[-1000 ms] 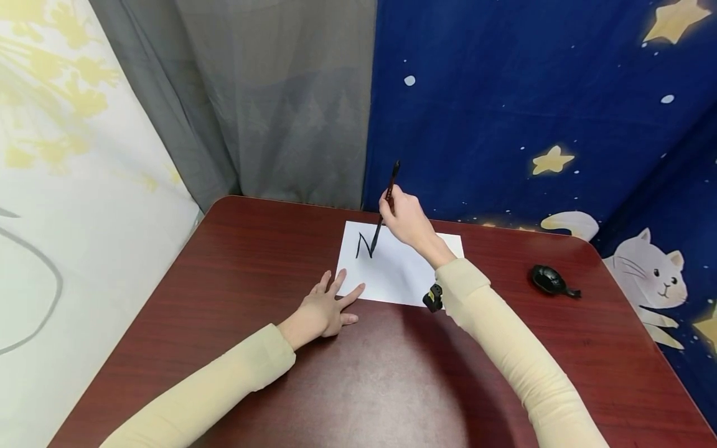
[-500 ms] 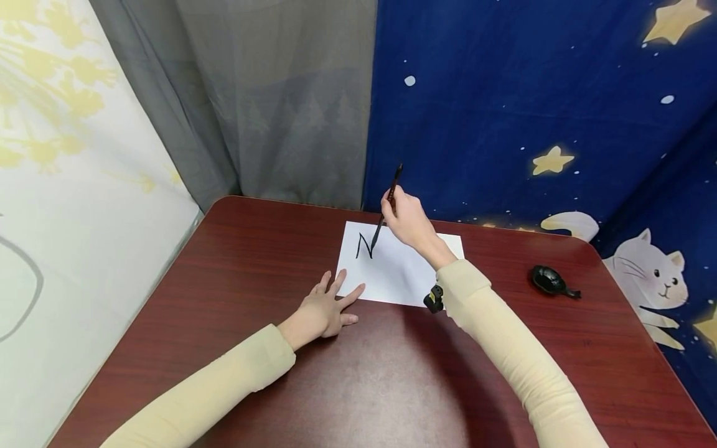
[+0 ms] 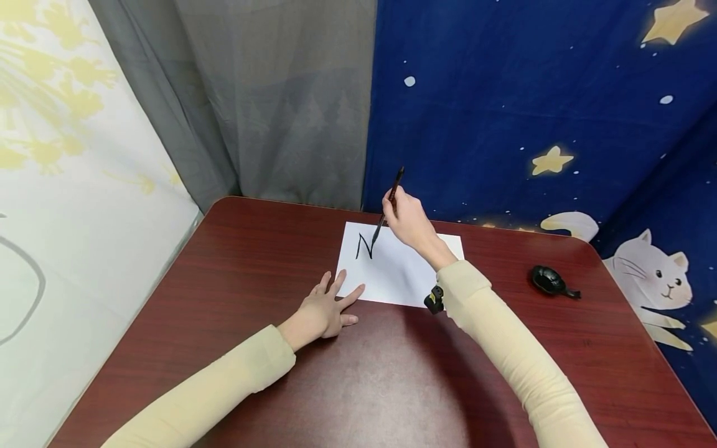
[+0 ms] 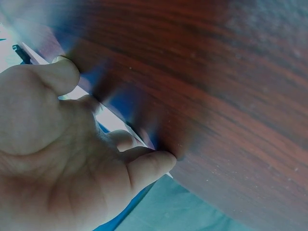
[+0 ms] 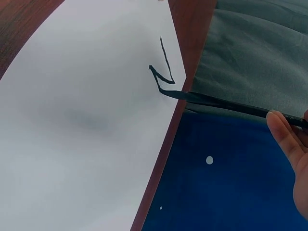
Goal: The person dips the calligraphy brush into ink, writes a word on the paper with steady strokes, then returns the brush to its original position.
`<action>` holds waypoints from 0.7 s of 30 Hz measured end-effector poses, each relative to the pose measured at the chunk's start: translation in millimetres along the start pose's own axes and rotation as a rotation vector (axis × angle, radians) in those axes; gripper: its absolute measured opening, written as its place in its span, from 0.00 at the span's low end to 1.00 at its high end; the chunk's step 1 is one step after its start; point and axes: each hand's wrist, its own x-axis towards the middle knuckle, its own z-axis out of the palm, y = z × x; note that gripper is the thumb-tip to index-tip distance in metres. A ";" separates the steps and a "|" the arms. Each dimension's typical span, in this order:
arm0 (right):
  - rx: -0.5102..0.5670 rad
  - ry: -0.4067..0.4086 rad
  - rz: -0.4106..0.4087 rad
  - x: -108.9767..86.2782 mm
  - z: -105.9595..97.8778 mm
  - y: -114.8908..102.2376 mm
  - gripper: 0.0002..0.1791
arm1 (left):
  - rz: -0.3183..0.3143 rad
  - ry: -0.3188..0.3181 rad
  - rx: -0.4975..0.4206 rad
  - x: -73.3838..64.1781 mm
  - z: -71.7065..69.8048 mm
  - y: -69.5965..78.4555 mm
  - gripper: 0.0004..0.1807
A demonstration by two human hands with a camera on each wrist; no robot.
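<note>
My right hand grips a dark writing brush partway up its handle. The brush's black tip touches a white sheet of paper at the right stroke of an N-like black mark. In the right wrist view, fingertips pinch the brush handle, and the bristles bend against the paper. With fingers spread, my left hand rests at the paper's near left corner, some fingertips on the sheet and the rest on the table. Seen from the left wrist, its palm faces the camera.
On the right of the reddish-brown table lies a small black dish with a short handle. Grey cloth and a blue star-patterned curtain hang behind the table's far edge. A white patterned cloth hangs at left.
My right hand and the brush have shifted slightly away from me and to the right, the tip rising along the right stroke of the mark. My left hand stays put.
</note>
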 end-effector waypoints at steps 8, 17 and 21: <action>-0.005 0.011 -0.015 -0.5 0.1 1.1 0.11 | -0.002 0.006 0.010 4.4 3.7 -1.7 0.36; -0.008 0.002 -0.012 0.7 3.1 5.4 0.10 | -0.005 0.010 -0.004 -0.9 -1.1 1.1 0.35; -0.007 0.004 -0.008 -0.3 3.2 5.7 0.10 | 0.002 0.018 -0.003 -1.5 -1.0 1.8 0.35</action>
